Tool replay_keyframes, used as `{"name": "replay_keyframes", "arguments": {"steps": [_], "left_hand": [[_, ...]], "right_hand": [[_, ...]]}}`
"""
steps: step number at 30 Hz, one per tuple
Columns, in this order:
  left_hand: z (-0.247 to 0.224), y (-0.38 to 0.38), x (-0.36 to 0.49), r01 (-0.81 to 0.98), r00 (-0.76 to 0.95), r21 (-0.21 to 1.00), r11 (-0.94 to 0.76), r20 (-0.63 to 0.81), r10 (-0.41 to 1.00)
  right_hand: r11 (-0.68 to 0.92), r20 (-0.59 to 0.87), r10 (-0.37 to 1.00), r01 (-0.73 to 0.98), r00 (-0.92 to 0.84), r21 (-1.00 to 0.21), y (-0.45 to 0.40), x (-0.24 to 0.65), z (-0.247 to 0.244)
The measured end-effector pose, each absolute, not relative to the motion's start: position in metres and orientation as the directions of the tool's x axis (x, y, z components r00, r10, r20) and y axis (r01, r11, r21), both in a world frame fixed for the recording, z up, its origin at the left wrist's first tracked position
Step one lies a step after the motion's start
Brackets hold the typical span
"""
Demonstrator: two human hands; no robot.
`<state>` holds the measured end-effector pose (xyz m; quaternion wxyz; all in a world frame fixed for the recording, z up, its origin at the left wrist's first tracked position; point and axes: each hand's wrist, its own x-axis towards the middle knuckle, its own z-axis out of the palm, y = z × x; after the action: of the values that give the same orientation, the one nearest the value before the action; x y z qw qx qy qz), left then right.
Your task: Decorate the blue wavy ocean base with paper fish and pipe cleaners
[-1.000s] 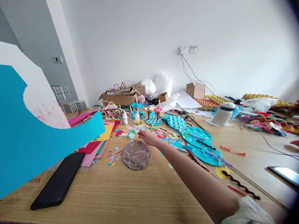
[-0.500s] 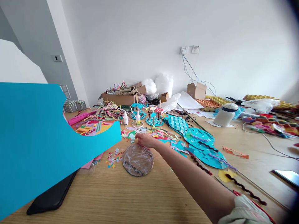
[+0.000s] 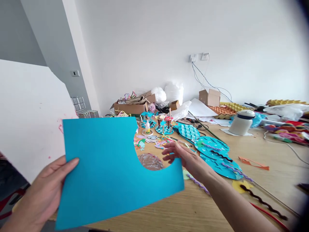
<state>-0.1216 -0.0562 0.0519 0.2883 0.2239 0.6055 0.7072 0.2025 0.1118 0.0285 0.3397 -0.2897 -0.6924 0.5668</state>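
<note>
A large blue sheet (image 3: 101, 167) with a rounded cut-out at its upper right is held up over the table. My left hand (image 3: 54, 180) grips its left edge, thumb on the front. My right hand (image 3: 180, 154) is beside the sheet's right end, fingers apart and slightly bent, and seems to hold nothing. Through the cut-out a round brown disc (image 3: 151, 161) shows on the table, partly covered by the sheet. Behind it lie colourful paper cut-outs (image 3: 141, 143).
A white board (image 3: 31, 109) stands at the left. Glue bottle (image 3: 147, 127), blue decorated pieces (image 3: 210, 146), a white jar (image 3: 241, 123) and a cardboard box (image 3: 130, 108) are farther back. Orange paper (image 3: 253, 163) and fuzzy stems (image 3: 263, 201) lie at the right.
The blue sheet has moved right and is now in front of the disc, and my left hand has come into view. My right hand has left the disc's far edge and moved right, its fingers spreading.
</note>
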Motion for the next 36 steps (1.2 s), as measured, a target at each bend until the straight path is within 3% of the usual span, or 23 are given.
{"name": "replay_keyframes", "arguments": {"steps": [2,5,10,14,21,25,31,36], "left_hand": [[0.055,-0.048,-0.085,-0.299,-0.679,0.954,-0.033,-0.188,0.709],[0.042,-0.041,-0.053,-0.344,-0.636,0.935,-0.082,-0.167,0.753],[0.023,-0.031,-0.039,-0.422,-0.603,0.905,-0.051,-0.238,0.761],[0.020,-0.026,-0.025,-0.450,-0.586,0.891,-0.052,-0.251,0.771],[-0.016,-0.028,0.011,-0.577,-0.451,0.817,0.013,-0.332,0.829],[-0.019,-0.027,0.003,-0.568,-0.333,0.822,-0.038,-0.187,0.924],[0.003,-0.014,-0.028,-0.335,-0.356,0.940,-0.060,-0.067,0.932],[0.022,-0.001,-0.025,-0.514,-0.260,0.855,0.070,-0.233,0.937]], "right_hand": [[0.023,0.082,0.848,-0.119,-0.523,-0.993,0.087,0.225,0.023],[-0.123,-0.011,0.932,-0.287,-0.363,-0.950,0.055,0.252,0.003],[-0.132,-0.085,0.990,-0.573,-0.108,-0.809,0.020,0.282,-0.033],[-0.154,-0.066,0.985,-0.636,-0.160,-0.757,0.004,0.281,-0.048],[-0.237,-0.169,0.965,-0.391,-0.199,-0.889,-0.012,0.230,-0.044],[-0.181,-0.152,0.979,-0.231,-0.136,-0.956,-0.006,0.234,-0.037],[0.082,0.070,0.992,0.102,-0.108,-0.991,-0.004,0.257,-0.023],[0.416,0.370,0.898,0.186,-0.238,-0.890,0.008,0.260,-0.008]]}}
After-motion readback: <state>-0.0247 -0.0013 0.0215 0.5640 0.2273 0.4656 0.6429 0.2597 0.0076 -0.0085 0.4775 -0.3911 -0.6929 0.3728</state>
